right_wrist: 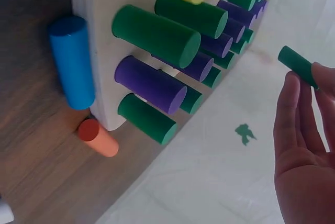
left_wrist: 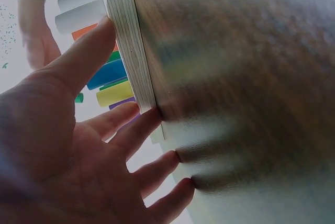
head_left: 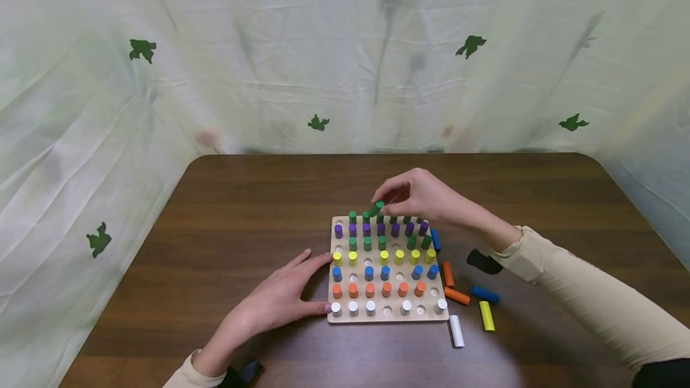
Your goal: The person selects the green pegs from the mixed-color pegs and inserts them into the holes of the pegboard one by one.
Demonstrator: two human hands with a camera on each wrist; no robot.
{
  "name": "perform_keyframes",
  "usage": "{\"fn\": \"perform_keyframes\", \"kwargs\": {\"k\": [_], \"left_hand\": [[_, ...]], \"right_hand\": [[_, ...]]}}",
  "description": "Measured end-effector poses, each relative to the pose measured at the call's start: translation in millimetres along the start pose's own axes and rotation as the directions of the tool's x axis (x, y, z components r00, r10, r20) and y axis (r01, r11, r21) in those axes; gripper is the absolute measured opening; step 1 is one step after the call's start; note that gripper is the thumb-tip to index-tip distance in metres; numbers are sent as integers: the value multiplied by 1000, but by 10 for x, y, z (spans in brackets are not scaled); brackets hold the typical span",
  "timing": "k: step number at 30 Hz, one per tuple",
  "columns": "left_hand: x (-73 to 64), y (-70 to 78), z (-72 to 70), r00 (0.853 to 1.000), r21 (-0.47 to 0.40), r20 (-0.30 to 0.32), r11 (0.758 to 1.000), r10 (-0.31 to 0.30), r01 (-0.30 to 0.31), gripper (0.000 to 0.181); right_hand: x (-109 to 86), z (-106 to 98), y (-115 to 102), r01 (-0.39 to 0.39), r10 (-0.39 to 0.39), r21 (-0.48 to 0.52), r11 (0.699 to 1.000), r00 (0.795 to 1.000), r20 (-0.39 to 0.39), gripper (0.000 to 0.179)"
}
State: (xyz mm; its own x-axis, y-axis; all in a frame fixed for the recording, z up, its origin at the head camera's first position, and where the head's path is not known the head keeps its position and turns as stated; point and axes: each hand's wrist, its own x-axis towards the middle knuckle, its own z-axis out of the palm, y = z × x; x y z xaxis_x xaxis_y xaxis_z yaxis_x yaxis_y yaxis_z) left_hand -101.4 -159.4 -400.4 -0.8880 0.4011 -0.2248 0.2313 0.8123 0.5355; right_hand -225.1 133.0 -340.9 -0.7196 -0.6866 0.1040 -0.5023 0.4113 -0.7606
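A pale wooden pegboard (head_left: 378,301) lies on the table, with coloured pegs standing in rows: green at the back, then purple, green, yellow, blue, orange and white. Some holes hold no peg. My right hand (head_left: 417,195) pinches a green peg (head_left: 376,209) between thumb and fingertips, tilted above the board's back row. In the right wrist view this green peg (right_wrist: 297,66) is clear of the board. My left hand (head_left: 283,292) rests at the board's left side, fingers extended. Its thumb (left_wrist: 86,54) touches the board edge near the white pegs, and other fingertips reach the tabletop.
Right of the board lie loose pegs: a blue peg (head_left: 435,239), two orange pegs (head_left: 457,296), another blue peg (head_left: 485,294), a yellow peg (head_left: 487,316) and a white peg (head_left: 456,331). A pale curtain (head_left: 345,47) hangs behind the brown table (head_left: 232,208).
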Motion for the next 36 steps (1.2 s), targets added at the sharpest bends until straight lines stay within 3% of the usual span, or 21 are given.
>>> {"fn": "perform_keyframes", "kwargs": {"k": [6, 16, 36], "left_hand": [[9, 3, 6, 1000, -3, 4, 1000, -2, 2, 82], [27, -4, 4, 1000, -3, 12, 1000, -5, 5, 82], [18, -30, 15, 1000, 5, 4, 1000, 5, -5, 81]], "right_hand": [[181, 29, 29, 11, -11, 17, 1000, 1000, 28, 17], [463, 71, 0, 54, -49, -35, 998, 992, 117, 14], [782, 325, -25, -2, 31, -114, 993, 967, 253, 14]]}}
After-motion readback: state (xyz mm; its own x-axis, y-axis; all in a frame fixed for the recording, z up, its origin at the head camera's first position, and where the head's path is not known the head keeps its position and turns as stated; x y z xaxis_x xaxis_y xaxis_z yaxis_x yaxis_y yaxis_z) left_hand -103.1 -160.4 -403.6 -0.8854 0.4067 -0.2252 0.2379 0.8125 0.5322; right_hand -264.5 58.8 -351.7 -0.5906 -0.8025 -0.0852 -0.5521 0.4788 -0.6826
